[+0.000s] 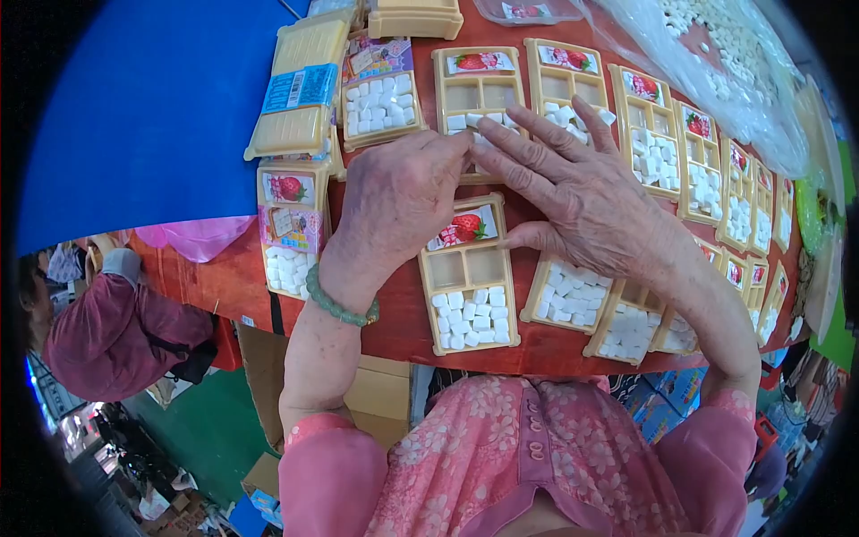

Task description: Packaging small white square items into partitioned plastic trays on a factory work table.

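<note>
In the far row, near the middle of the desk (197,282): a cream divided tray (461,96) with a strawberry-printed sachet at its far end, two bare square compartments, and small white marshmallow-like pieces (458,123) in the near compartment, partly covered from above by fingers. At its near left corner, the left hand (398,179), with fingers curled and fingertips bunched; cannot tell whether anything is pinched there. Just to the right, the right hand (577,183), palm down and wide open, with fingers spread over the pieces of this tray and the next one right; cannot make out anything held under it. Thumb by the right edge of a nearer tray (486,266), likewise with sachet, two bare compartments and pieces at the near end. On the left wrist, a green bracelet (338,309). To the right, two rows of similar filled trays, curving away. To the left, a tray with a purple card (293,230), and farther off, a stack of closed packs with a blue label (300,88). Far right, a clear plastic bag (761,107) beside loose white pieces. Far left, a blue sheet (143,116); nearer, a co-worker's maroon sleeve (107,313).
</note>
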A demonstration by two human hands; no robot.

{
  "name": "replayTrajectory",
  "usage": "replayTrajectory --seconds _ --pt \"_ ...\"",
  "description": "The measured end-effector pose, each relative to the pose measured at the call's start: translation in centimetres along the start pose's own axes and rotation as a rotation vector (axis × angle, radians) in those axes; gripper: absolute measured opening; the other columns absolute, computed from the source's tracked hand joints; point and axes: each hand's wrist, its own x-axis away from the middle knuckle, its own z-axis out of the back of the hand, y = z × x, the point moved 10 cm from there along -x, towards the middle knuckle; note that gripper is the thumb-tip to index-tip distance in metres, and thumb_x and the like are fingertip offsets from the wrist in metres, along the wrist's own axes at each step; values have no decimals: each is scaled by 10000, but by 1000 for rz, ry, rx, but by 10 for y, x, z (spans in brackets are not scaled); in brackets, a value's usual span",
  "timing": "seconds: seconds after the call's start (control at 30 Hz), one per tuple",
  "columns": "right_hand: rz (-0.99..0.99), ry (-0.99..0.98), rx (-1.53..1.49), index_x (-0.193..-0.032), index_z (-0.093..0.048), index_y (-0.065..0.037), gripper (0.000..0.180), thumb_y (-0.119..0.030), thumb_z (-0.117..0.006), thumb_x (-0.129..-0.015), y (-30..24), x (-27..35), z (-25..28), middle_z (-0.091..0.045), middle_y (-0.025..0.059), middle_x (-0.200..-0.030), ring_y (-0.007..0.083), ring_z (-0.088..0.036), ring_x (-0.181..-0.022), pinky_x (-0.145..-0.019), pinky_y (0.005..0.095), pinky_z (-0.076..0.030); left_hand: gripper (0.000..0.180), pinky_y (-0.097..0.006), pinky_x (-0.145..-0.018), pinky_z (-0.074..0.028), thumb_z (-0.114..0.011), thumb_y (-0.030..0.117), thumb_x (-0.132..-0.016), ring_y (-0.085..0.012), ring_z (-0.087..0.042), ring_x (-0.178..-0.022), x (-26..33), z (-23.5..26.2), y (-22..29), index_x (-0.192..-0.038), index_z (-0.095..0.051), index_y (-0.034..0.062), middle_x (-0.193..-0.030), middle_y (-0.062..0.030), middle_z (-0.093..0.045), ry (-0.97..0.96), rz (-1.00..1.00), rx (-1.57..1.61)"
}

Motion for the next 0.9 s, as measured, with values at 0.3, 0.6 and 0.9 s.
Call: replayTrajectory --seconds 0.3,0.6,0.9 --pt "25 -20 50 -1514 -396 -150 817 -558 -619 -842 0 2 -6 -412 37 -1556 253 -337 -1463 -1200 579 -167 115 -417 -634 -539 -618 88 -891 -308 -676 -747 3 0 1 -984 -676 55 -793 -127 -659 15 -20 11" --pt "63 11 53 -1456 -462 -146 734 -509 -648 -846 -1 5 -3 -439 43 -1530 255 -367 -1440 -1191 579 -203 121 -415 -643 -547 -612 103 -906 -313 -676 -751 2 -3 -1 -994 -681 55 -804 -129 -664 -5 -20 4" --pt "62 -45 -23 -1497 -428 -170 763 -535 -619 -856 2 5 -9 -394 52 -1568 270 -338 -1463 -1180 589 -209 186 -459 -638 -519 -578 118 -961 -376 -669 -750 -1 6 -7 -1095 -655 16 -818 -197 -673 40 38 131"
